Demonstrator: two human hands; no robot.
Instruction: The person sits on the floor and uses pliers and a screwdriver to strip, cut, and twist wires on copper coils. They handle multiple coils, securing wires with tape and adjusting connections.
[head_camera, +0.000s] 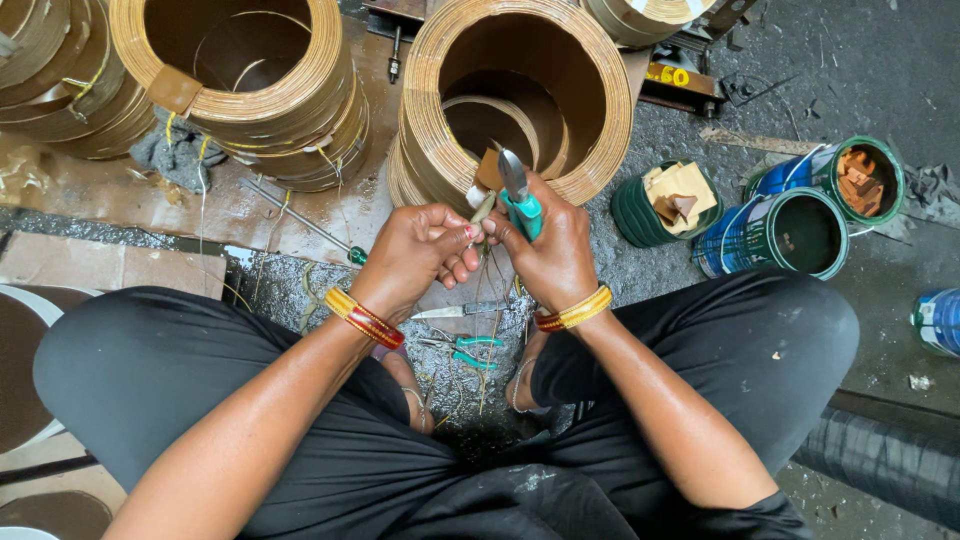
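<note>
Person seated cross-legged on floor, both forearms angled inward, right hand (548, 255) fisted around teal pliers (518, 196), tip up, left hand (418, 250) fingers pinched shut on thin wire (483, 208), both just before coil (516, 100), second pliers (464, 349) lying between feet

Both forearms reached forward from the crossed legs and met at the middle. The left hand (420, 250) was curled, fingertips pinched together toward the right. The right hand (550, 255) was closed in a fist, knuckles up, touching the left hand's fingers.
</note>
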